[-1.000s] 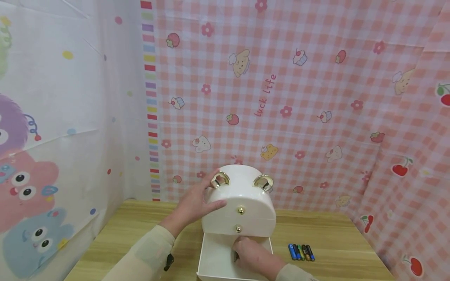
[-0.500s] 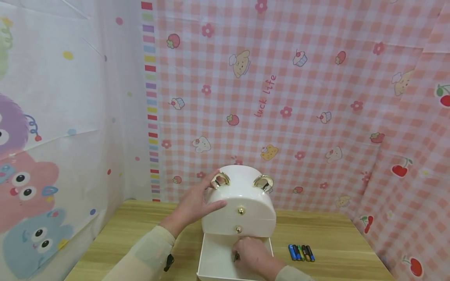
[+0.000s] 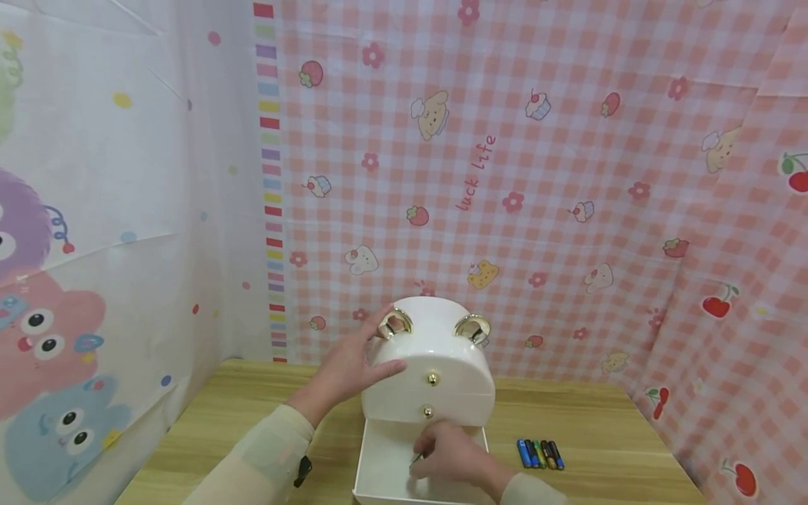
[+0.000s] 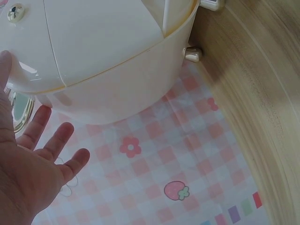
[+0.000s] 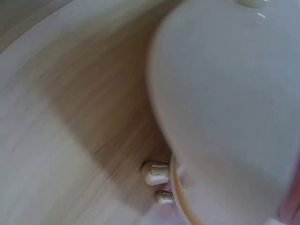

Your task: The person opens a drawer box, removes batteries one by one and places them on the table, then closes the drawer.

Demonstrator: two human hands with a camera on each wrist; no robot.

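Observation:
A white rounded storage box (image 3: 429, 400) with gold ear-shaped loops and two gold knobs stands on the table. Its bottom drawer (image 3: 381, 459) is pulled out toward me. My left hand (image 3: 346, 368) rests against the box's left side, thumb on the front; in the left wrist view its fingers (image 4: 58, 140) are spread beside the wall. Inside the drawer, my right hand (image 3: 451, 456) pinches a small dark thing (image 3: 416, 459), mostly hidden by the fingers; I cannot tell its kind. Only a sliver of that hand shows in the blurred right wrist view.
Several batteries (image 3: 540, 454), blue, black and green, lie in a row on the wooden table (image 3: 587, 414), right of the drawer. Pink checked cloth (image 3: 536, 140) hangs behind, and a white cartoon-print cloth (image 3: 145, 210) on the left. Gold feet (image 5: 157, 173) stick out from the box's base.
My right hand has shifted slightly within the drawer and turned, its fingers now pointing more to the left with the small dark thing. My left hand has stayed in place.

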